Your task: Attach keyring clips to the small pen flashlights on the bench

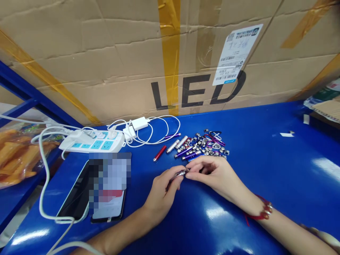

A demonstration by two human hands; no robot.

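Note:
My left hand (162,193) rests on the blue table (265,170) and grips a small silver metal tube (179,174). My right hand (212,173) meets it from the right, fingertips pinched at the tube's end; what they pinch is too small to make out. Just beyond my hands lies a heap of small parts (203,145): purple and silver tubes, caps and clips. A red tube (159,153) lies apart, left of the heap. A red bracelet (262,211) is on my right wrist.
Two phones (87,198) lie at the left, with a white cable looping round them. A white power strip (92,141) and chargers (138,124) sit behind. A large cardboard box (170,56) marked LED walls off the back. Bagged orange items (13,156) lie far left.

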